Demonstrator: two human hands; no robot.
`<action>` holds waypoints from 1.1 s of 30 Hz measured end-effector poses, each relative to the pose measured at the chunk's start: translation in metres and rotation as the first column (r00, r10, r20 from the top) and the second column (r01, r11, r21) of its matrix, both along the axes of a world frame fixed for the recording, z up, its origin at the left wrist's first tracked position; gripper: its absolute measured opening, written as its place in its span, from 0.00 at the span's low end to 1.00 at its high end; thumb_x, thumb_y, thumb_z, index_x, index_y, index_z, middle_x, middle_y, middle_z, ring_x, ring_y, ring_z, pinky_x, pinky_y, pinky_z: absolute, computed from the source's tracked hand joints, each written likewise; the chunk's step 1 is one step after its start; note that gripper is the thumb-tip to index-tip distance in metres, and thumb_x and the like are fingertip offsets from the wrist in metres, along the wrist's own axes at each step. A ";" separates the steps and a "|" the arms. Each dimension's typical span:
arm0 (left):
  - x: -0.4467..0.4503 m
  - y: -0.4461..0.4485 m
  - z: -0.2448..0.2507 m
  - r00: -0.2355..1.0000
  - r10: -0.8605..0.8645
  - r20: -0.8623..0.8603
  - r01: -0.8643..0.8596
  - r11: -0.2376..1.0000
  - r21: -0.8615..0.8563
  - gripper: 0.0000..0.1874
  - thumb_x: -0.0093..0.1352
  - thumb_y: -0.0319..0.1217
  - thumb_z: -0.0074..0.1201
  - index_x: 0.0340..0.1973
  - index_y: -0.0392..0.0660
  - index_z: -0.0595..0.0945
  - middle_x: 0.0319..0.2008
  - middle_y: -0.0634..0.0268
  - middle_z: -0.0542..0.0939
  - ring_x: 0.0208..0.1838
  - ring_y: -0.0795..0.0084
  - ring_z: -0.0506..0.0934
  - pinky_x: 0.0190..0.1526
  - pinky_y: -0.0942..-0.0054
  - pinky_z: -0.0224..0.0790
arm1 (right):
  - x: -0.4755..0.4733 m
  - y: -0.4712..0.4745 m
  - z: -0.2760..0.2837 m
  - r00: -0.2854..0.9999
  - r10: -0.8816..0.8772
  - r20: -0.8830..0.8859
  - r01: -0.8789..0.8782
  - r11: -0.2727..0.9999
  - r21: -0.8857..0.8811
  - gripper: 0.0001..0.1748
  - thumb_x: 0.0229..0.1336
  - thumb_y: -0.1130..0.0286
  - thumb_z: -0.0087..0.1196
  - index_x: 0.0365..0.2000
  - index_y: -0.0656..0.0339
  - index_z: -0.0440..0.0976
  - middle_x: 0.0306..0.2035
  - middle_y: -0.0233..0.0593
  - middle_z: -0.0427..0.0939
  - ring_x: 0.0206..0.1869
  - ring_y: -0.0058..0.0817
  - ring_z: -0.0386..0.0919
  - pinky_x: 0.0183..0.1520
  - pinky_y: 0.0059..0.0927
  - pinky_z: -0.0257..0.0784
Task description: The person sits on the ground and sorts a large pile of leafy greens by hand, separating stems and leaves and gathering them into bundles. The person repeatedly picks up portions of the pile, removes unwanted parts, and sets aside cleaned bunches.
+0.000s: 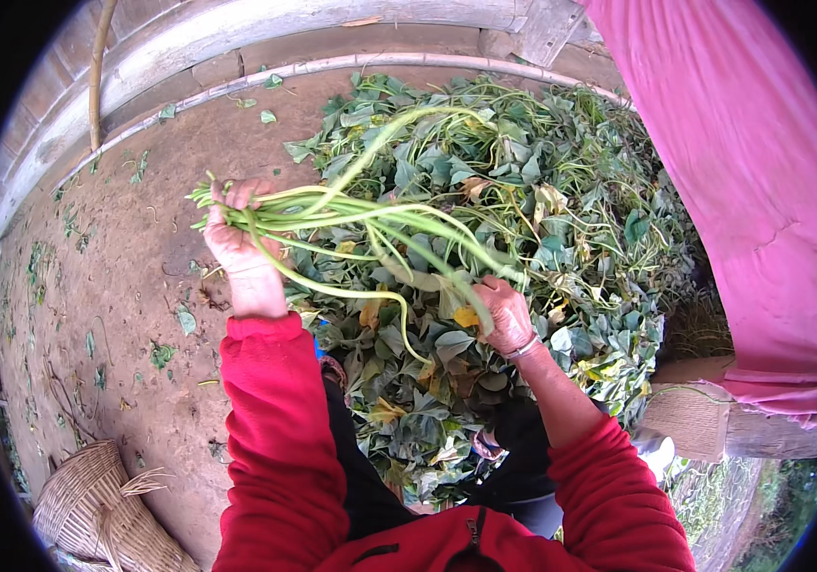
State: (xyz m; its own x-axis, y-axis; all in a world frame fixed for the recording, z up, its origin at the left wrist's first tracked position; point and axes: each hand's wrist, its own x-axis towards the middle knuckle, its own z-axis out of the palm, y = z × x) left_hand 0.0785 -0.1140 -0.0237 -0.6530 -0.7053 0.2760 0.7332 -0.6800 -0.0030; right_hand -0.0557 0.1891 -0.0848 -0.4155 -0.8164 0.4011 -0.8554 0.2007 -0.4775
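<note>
My left hand (238,227) is closed round one end of a bunch of long green leaf stalks (337,204), raised over the left edge of a leafy heap. The stalks fan out to the right, a few of them curling down. My right hand (505,311), a metal bangle at its wrist, has its fingers curled at the far ends of some stalks, which are blurred there; whether it grips them cannot be told. Below both hands lies a big pile of cut leafy vines (566,214), green with some yellow and brown leaves, reaching down between my legs.
A woven basket (104,508) lies on the earth floor (158,400) at lower left, where loose leaves are scattered. Pink cloth (744,186) hangs at right above a wooden beam (773,429). A bamboo pole (380,61) and timber sill border the pile's far side.
</note>
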 end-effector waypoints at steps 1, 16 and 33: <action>0.003 -0.003 0.001 0.999 0.014 -0.035 -0.013 1.000 0.006 0.07 0.62 0.30 0.43 0.22 0.45 0.64 0.16 0.73 0.59 0.23 0.77 0.61 0.30 0.77 0.53 | -0.002 0.003 -0.001 1.000 -0.005 -0.006 0.006 1.000 0.015 0.17 0.36 0.81 0.45 0.32 0.57 0.71 0.24 0.43 0.70 0.27 0.44 0.69 0.29 0.37 0.66; -0.041 0.067 0.018 0.684 0.137 0.717 -0.041 0.988 -0.150 0.09 0.57 0.31 0.55 0.29 0.42 0.73 0.23 0.64 0.73 0.26 0.71 0.72 0.29 0.71 0.70 | 0.023 -0.027 0.094 0.737 0.291 0.611 -0.079 0.934 -0.349 0.06 0.51 0.76 0.48 0.30 0.67 0.71 0.27 0.37 0.74 0.32 0.22 0.72 0.36 0.21 0.66; -0.066 0.144 0.016 0.703 0.253 0.665 -0.020 0.941 -0.338 0.20 0.58 0.40 0.55 0.40 0.42 0.71 0.35 0.71 0.72 0.36 0.79 0.69 0.38 0.78 0.63 | 0.019 -0.085 0.101 0.972 0.131 0.194 -0.140 0.990 0.030 0.39 0.37 0.79 0.47 0.54 0.71 0.47 0.50 0.56 0.59 0.55 0.45 0.57 0.57 0.33 0.52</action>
